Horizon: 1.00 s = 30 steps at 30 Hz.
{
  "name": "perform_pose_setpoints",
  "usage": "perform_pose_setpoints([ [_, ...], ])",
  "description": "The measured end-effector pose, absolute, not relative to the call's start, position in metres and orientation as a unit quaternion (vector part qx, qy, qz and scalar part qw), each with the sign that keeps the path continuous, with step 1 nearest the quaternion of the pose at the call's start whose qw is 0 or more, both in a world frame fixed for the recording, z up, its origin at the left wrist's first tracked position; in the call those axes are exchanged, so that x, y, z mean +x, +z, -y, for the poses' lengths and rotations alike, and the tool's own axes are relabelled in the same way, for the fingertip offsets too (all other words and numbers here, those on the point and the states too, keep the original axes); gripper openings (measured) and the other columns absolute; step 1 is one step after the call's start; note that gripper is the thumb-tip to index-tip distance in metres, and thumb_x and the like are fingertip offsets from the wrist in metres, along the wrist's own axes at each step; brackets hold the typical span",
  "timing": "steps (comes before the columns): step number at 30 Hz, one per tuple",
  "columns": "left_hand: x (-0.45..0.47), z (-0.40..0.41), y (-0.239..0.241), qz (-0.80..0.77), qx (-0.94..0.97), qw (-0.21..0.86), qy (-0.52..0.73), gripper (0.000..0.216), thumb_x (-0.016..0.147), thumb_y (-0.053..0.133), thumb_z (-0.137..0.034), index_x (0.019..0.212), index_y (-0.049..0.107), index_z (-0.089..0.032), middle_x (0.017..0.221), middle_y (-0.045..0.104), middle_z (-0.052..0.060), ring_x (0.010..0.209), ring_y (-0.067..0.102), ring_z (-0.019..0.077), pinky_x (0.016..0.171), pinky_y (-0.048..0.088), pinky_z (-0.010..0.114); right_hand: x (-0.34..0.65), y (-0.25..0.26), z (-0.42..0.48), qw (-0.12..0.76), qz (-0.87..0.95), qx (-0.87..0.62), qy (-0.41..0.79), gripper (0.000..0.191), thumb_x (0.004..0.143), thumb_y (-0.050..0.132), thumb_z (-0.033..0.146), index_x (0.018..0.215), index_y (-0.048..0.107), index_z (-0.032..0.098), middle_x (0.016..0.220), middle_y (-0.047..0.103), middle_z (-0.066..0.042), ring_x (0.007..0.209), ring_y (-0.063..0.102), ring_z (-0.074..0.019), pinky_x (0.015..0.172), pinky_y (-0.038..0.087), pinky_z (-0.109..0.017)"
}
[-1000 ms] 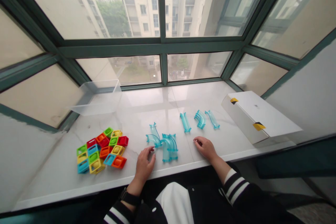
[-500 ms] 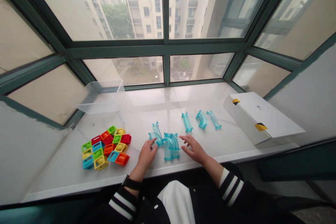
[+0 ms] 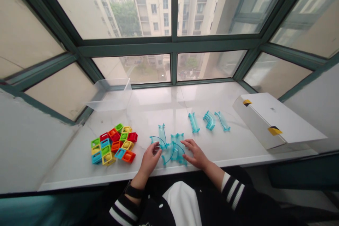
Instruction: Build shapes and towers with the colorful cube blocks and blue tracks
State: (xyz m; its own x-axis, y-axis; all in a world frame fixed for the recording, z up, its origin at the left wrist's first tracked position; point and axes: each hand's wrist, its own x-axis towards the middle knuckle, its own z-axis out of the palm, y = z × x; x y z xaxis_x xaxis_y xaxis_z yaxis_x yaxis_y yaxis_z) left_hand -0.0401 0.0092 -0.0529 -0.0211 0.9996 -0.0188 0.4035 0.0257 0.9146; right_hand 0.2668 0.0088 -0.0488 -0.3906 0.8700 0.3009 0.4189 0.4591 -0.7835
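Observation:
Clear blue toy track pieces lie between my two hands on the white sill. My left hand [image 3: 150, 159], fingers curled loosely and thumb apart, is beside the left group, where a straight piece [image 3: 161, 134] meets a curved piece [image 3: 156, 141]. To its right is a group of straight track pieces [image 3: 178, 138], with a curved track piece [image 3: 169, 156] lying over its near part. My right hand [image 3: 196, 154] has its fingers spread at that group's right edge; whether the fingertips touch it I cannot tell. No piece shows in either hand.
Further back lie a straight track piece [image 3: 194, 123], a curved one [image 3: 209, 120] and another piece [image 3: 222, 121]. Colourful plastic blocks [image 3: 113, 144] cluster at the left. A clear bin [image 3: 111, 95] stands behind them, and a white box [image 3: 278, 120] at the right. Windows border the sill [image 3: 148, 113].
The curved piece on the right-hand group has shifted toward me and left, now over its near part. My right hand has come closer to the group. The whole view has shifted slightly.

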Motion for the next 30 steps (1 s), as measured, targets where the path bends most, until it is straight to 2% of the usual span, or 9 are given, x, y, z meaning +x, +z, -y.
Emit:
perform_pose_setpoints([
  [4,-0.031,-0.005,-0.055,-0.596,0.589,0.381,0.389,0.057,0.087,0.068,-0.046,0.137,0.059,-0.020,0.131,0.067,0.016,0.108,0.074,0.0274,0.096,0.062,0.048,0.257,-0.045,-0.006,0.344,0.806,-0.402,0.265,0.073,0.089,0.077,0.046,0.156,0.052,0.033,0.146,0.051,-0.015,0.135,0.053,-0.0358,0.111,0.051,-0.054],
  [7,-0.024,-0.002,-0.058,-0.596,0.610,0.350,0.387,0.063,0.085,0.071,-0.046,0.142,0.055,-0.022,0.133,0.063,0.015,0.110,0.071,0.0281,0.097,0.060,0.049,0.246,-0.046,-0.003,0.319,0.825,-0.406,0.230,0.073,0.085,0.080,0.041,0.153,0.055,0.035,0.148,0.051,-0.015,0.135,0.051,-0.0383,0.112,0.048,-0.059],
  [12,-0.023,0.001,-0.062,-0.598,0.647,0.315,0.353,0.068,0.086,0.071,-0.044,0.147,0.049,-0.024,0.134,0.060,0.015,0.110,0.067,0.0282,0.097,0.058,0.050,0.237,-0.050,0.000,0.339,0.808,-0.436,0.208,0.063,0.086,0.077,0.028,0.146,0.060,0.034,0.137,0.054,-0.013,0.128,0.054,-0.0364,0.111,0.049,-0.060],
  [19,-0.027,0.000,-0.062,-0.598,0.679,0.277,0.324,0.070,0.086,0.063,-0.026,0.153,0.044,-0.023,0.132,0.061,0.015,0.116,0.064,0.0290,0.100,0.057,0.050,0.238,-0.048,-0.003,0.378,0.754,-0.485,0.229,0.062,0.087,0.074,0.022,0.146,0.056,0.031,0.122,0.057,-0.012,0.113,0.060,-0.0324,0.104,0.055,-0.055],
  [22,-0.026,0.002,-0.050,-0.599,0.686,0.256,0.324,0.061,0.089,0.061,-0.024,0.149,0.050,-0.023,0.126,0.062,0.014,0.112,0.064,0.0289,0.100,0.056,0.051,0.238,-0.047,-0.006,0.378,0.736,-0.501,0.252,0.059,0.088,0.073,0.022,0.144,0.056,0.030,0.117,0.059,-0.010,0.104,0.063,-0.0299,0.099,0.057,-0.053],
  [25,-0.020,0.005,-0.032,-0.589,0.706,0.204,0.336,0.045,0.095,0.060,-0.032,0.140,0.059,-0.025,0.123,0.062,0.013,0.114,0.062,0.0305,0.105,0.053,0.053,0.238,-0.045,-0.009,0.374,0.733,-0.506,0.260,0.052,0.090,0.071,0.023,0.139,0.058,0.029,0.111,0.060,-0.009,0.097,0.064,-0.0276,0.094,0.058,-0.050],
  [30,0.002,0.008,-0.011,-0.517,0.774,0.179,0.320,0.042,0.097,0.064,-0.036,0.138,0.063,-0.026,0.135,0.060,0.015,0.129,0.057,0.0333,0.114,0.047,0.055,0.241,-0.038,-0.011,0.364,0.727,-0.517,0.267,0.032,0.100,0.060,0.030,0.131,0.063,0.024,0.100,0.064,-0.008,0.093,0.064,-0.0263,0.090,0.056,-0.045],
])
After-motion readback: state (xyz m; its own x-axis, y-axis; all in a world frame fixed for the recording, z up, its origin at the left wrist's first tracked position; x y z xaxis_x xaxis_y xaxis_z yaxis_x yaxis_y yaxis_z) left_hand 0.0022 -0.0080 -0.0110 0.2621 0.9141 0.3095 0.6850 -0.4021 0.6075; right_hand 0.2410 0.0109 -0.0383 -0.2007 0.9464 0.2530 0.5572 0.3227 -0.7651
